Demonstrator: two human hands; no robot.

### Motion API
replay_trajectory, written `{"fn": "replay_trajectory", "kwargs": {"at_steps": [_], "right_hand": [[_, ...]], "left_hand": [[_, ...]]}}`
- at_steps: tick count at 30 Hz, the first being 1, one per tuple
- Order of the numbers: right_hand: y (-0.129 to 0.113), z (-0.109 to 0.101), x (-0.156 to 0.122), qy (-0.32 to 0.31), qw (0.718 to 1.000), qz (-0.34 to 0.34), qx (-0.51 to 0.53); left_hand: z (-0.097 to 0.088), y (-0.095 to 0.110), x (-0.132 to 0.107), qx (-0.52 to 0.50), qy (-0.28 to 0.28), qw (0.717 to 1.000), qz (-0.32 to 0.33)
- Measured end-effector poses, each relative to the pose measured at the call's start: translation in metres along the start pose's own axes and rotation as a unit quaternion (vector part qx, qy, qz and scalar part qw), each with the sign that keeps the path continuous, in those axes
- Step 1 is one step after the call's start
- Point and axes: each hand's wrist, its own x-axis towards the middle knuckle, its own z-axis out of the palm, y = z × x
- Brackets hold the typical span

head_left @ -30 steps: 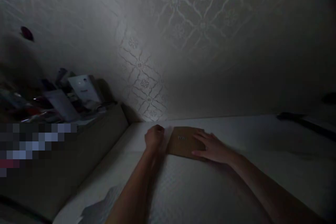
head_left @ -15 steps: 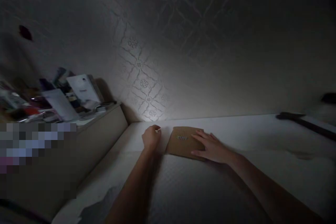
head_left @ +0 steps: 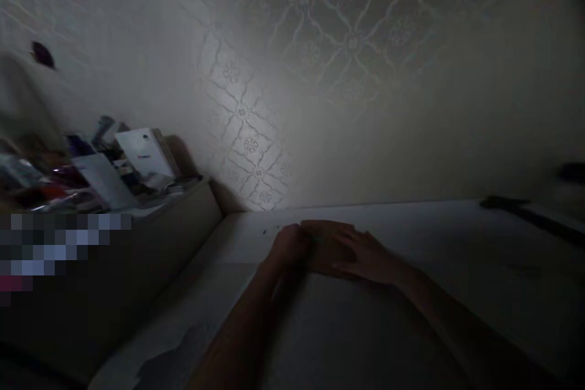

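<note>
Hands meet on a flat brown envelope (head_left: 325,251) lying on the white table (head_left: 457,244) by the wall — right hand (head_left: 372,256) spread flat on it, left hand (head_left: 289,248) curled at its left edge; nothing lifted yet.

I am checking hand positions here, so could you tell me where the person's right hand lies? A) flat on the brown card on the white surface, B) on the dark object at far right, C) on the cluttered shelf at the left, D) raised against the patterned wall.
A: the right hand rests palm-down on the brown card, beside the left hand.
</note>
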Motion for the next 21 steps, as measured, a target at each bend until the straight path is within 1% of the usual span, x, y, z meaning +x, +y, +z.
{"fn": "replay_trajectory", "kwargs": {"at_steps": [3,7,9,11,13,16,17,19,21], "right_hand": [[-0.001,-0.001,0.000,-0.002,1.000,-0.001,-0.002],[-0.004,-0.005,-0.001,-0.007,1.000,-0.002,-0.005],[-0.003,-0.009,-0.002,-0.021,1.000,0.007,-0.006],[0.003,-0.015,-0.005,-0.036,0.999,0.021,-0.009],[0.013,-0.022,-0.008,-0.049,0.998,0.037,-0.015],[0.029,-0.029,-0.013,-0.066,0.996,0.049,-0.020],[0.034,-0.031,-0.014,-0.071,0.996,0.050,-0.020],[0.040,-0.032,-0.015,-0.074,0.996,0.047,-0.014],[0.044,-0.033,-0.016,-0.069,0.997,0.036,-0.001]], "left_hand": [[-0.001,0.002,-0.001,-0.012,0.007,1.000,-0.014],[-0.005,0.003,0.000,-0.038,0.049,0.998,-0.033],[-0.008,-0.001,0.001,-0.056,0.073,0.995,-0.044],[-0.013,-0.009,0.002,-0.065,0.104,0.990,-0.068],[-0.018,-0.022,0.001,-0.056,0.144,0.982,-0.113],[-0.022,-0.045,-0.003,0.003,0.195,0.958,-0.209],[-0.023,-0.052,-0.005,0.020,0.200,0.949,-0.242],[-0.021,-0.064,-0.008,0.033,0.190,0.937,-0.292],[-0.019,-0.071,-0.011,0.034,0.171,0.929,-0.327]]}}
